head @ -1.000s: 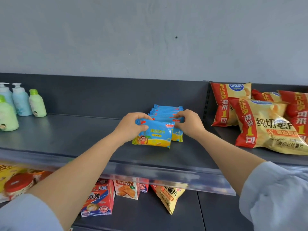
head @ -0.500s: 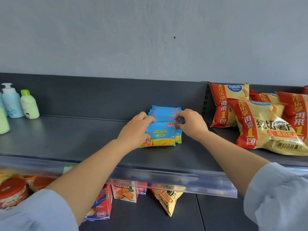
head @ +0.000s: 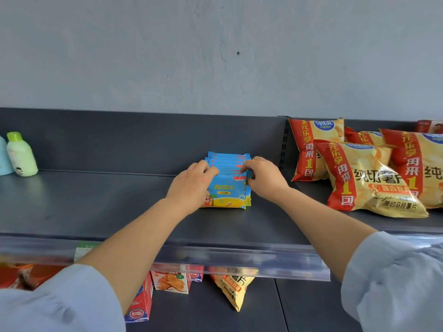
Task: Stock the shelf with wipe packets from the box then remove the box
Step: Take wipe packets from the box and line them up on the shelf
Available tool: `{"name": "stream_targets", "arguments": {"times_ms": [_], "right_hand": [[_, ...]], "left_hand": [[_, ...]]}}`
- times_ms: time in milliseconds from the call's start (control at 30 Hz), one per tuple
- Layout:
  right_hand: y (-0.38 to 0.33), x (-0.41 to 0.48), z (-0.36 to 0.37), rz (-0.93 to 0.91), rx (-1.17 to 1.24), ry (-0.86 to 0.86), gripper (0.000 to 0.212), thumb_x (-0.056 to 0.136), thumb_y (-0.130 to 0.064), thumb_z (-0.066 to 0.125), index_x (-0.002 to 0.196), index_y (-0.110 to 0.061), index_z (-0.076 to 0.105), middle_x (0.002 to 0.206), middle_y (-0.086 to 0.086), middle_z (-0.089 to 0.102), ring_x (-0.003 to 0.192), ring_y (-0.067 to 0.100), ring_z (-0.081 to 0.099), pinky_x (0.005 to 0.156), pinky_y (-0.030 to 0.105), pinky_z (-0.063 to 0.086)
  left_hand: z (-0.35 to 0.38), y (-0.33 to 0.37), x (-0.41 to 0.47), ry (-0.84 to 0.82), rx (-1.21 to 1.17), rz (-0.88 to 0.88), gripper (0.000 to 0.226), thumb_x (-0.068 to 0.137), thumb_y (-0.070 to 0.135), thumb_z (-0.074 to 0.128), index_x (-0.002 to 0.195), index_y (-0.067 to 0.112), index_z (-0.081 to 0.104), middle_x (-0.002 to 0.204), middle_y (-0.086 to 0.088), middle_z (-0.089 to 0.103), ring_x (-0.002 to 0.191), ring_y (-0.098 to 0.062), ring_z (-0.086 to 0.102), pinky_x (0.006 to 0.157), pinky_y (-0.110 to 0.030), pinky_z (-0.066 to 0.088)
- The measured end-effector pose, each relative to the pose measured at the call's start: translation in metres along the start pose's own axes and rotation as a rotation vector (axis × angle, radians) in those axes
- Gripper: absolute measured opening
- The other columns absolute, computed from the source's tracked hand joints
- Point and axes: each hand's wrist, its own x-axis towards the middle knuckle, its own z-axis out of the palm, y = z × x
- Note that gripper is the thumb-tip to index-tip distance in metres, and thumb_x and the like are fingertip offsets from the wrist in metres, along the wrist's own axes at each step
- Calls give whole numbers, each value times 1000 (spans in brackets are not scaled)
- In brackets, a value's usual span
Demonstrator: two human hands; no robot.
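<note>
A row of several blue and yellow wipe packets point(head: 226, 192) stands upright on the dark grey shelf point(head: 96, 202), front packet facing me. My left hand point(head: 191, 185) holds the left side of the front packets, fingers curled over their top edge. My right hand point(head: 262, 178) pinches the right top corner of the same packets. The box is not in view.
Red and yellow chip bags point(head: 366, 178) lie on the shelf to the right. Green and blue bottles point(head: 20, 155) stand at the far left. A clear plastic price rail point(head: 215, 256) runs along the shelf's front edge. Snack cartons point(head: 171, 282) sit on the lower shelf.
Both hands pushed the front packet back and upright against the row. The view shifted slightly right, so the bottles slid toward the left edge.
</note>
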Motion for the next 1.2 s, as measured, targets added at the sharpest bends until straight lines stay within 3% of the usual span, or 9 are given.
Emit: {"name": "stream_targets", "arguments": {"times_ms": [233,567,733,1000,1200], "right_hand": [[0,-2,1,6,11,14,28,88,-5,61,113,-17,63,111,0,54,91,11,49,77,31,54],[1,-12,1,35,-39,9,41,87,-6,63,125,-20,56,122,0,53,105,20,56,81,37,56],[1,-25,-8,55,-108,-4,46,89,-9,60,133,-19,49,119,4,53,102,23,56,79,40,55],[-10,-64,-30,56,-190,-4,38,89,-15,58,127,-17,53,116,5,55,106,25,54,75,37,52],[-31,-112,-52,79,-239,-9,39,90,-24,61,127,-16,53,122,5,55,117,25,48,83,39,49]], "left_hand": [[3,1,-2,30,37,10,50,88,16,64,132,20,41,129,-1,43,110,-16,46,84,-31,48],[3,13,-5,9,145,-9,62,84,12,64,138,18,35,133,-5,41,118,-21,42,92,-34,41],[-1,23,-12,5,162,-44,63,86,13,64,140,17,32,140,-5,37,127,-21,37,100,-33,36],[-18,38,-43,13,131,-69,53,85,11,64,132,19,40,137,-3,39,123,-21,42,96,-31,39],[-46,52,-87,4,114,-64,54,87,16,64,136,18,39,141,-2,40,129,-19,38,95,-32,41]]}}
